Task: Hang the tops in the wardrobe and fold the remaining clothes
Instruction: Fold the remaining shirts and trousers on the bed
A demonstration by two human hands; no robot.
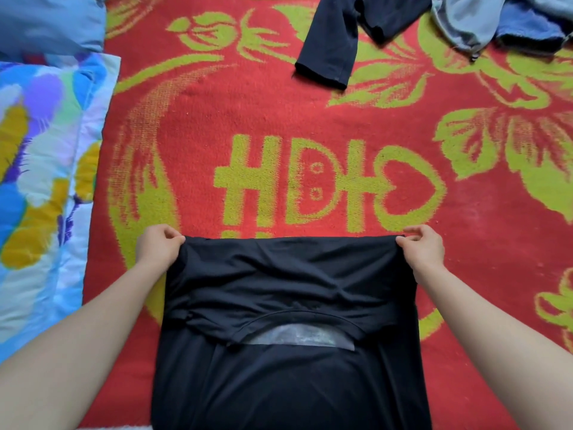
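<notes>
A red blanket [310, 113] with yellow-green flowers covers nearly the whole view and serves as the folding surface. A floral quilt [46, 169] lies along its left edge, with a blue pillow [49, 23] beyond it. The garment [288, 274], black, lies spread flat on the near middle of the blanket, right in front of the person, its far part apparently doubled back over itself so that a curved neckline [307, 316] shows lower down. Well apart at the far edge wait a black sleeve [331, 41] and a grey-blue pile [496, 23], seemingly still unsorted. The left hand [158, 248] pinches the far left corner of the fold between thumb and fingers, and the right hand [424, 248] pinches the far right corner likewise. Held wide, they probably keep the fold taut and square.
</notes>
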